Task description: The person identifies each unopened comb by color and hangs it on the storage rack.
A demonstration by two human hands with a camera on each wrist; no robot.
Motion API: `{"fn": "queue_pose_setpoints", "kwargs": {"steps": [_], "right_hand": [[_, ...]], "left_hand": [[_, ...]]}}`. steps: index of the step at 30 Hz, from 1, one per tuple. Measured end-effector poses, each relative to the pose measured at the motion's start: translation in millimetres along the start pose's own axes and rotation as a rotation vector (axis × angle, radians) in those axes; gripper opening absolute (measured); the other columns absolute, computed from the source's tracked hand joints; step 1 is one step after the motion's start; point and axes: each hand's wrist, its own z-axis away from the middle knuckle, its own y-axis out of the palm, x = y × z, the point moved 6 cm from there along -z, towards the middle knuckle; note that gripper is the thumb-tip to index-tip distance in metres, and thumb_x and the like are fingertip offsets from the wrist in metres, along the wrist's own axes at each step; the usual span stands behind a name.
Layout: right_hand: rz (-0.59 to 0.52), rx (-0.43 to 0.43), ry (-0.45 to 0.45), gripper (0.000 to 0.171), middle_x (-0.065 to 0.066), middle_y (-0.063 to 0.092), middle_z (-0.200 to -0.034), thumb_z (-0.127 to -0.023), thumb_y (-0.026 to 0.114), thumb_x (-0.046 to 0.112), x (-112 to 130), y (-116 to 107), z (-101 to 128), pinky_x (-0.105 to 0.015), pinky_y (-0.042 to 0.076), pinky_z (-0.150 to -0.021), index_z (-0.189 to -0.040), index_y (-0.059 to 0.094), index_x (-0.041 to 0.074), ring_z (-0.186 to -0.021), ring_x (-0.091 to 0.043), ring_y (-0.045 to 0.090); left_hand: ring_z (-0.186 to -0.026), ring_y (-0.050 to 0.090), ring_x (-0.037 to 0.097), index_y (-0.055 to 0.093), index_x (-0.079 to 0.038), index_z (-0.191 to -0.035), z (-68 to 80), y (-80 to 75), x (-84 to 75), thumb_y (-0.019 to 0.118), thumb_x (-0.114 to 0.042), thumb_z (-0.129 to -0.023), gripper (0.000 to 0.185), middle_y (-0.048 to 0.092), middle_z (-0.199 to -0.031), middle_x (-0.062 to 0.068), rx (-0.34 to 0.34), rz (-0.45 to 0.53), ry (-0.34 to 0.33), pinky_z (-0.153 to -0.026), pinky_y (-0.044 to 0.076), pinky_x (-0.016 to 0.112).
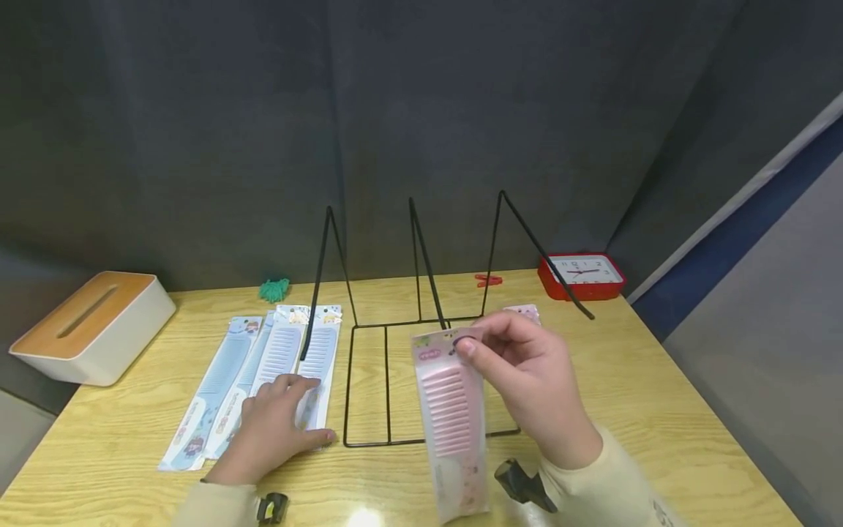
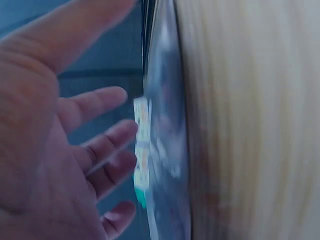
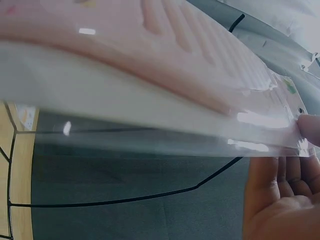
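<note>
My right hand pinches a packaged pink comb by its top corner, thumb in front. The comb hangs upright, its card top overlapping the tip of the black wire rack's middle prong in the head view. In the right wrist view the comb's clear wrapper stretches across to the thumb and fingers. My left hand is low over several packaged blue combs, fingers spread and loosely bent. Its palm is bare in the left wrist view, with a shiny wrapper beyond the fingertips.
The rack's wire base lies mid-table, with prongs rising left and right. Another pink package shows behind my right hand. A tissue box stands left, a red clock right. Green clips and red clips lie at the back.
</note>
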Motion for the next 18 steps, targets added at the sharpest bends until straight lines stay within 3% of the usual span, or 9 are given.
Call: {"fn": "queue_pose_setpoints", "kwargs": {"steps": [4,8,13,18], "right_hand": [[-0.012,-0.001,-0.007,0.011,-0.006,0.066,-0.088,-0.090,0.066,-0.012,-2.7,0.9,-0.1,-0.024,0.053,-0.063,-0.097,0.068,-0.004,-0.073,-0.016,0.057],[-0.034,-0.008,-0.014,0.011,-0.006,0.067,-0.089,-0.089,0.066,-0.013,-2.5,2.0,-1.0,-0.024,0.053,-0.063,-0.097,0.068,-0.005,-0.072,-0.015,0.057],[0.004,-0.043,0.000,0.010,-0.005,0.067,-0.088,-0.089,0.068,-0.011,-2.5,1.2,-1.7,-0.022,0.052,-0.061,-0.096,0.068,-0.005,-0.070,-0.014,0.056],[0.091,-0.075,0.086,0.008,-0.008,0.068,-0.090,-0.089,0.072,-0.004,-11.3,0.5,-5.1,-0.023,0.054,-0.062,-0.096,0.068,-0.004,-0.072,-0.015,0.058]], "left_hand": [[-0.124,0.050,0.035,0.060,-0.016,-0.137,-1.3,9.7,-26.7,0.085,-0.058,-0.071,0.083,0.056,-0.136,0.007,0.014,0.040,0.062,-0.094,0.037,0.061],[-0.125,0.051,0.033,0.060,-0.012,-0.137,-3.7,19.1,-43.0,0.086,-0.053,-0.072,0.081,0.057,-0.137,0.007,0.049,0.067,0.064,-0.097,0.038,0.060],[-0.119,0.057,0.032,0.059,-0.005,-0.137,-9.4,27.0,-50.1,0.087,-0.049,-0.073,0.082,0.056,-0.133,0.010,0.074,0.075,0.035,-0.097,0.042,0.058],[-0.111,0.060,0.035,0.059,-0.004,-0.137,-10.2,29.1,-49.7,0.088,-0.047,-0.072,0.083,0.053,-0.133,0.012,0.084,0.081,0.012,-0.097,0.042,0.061]]}}
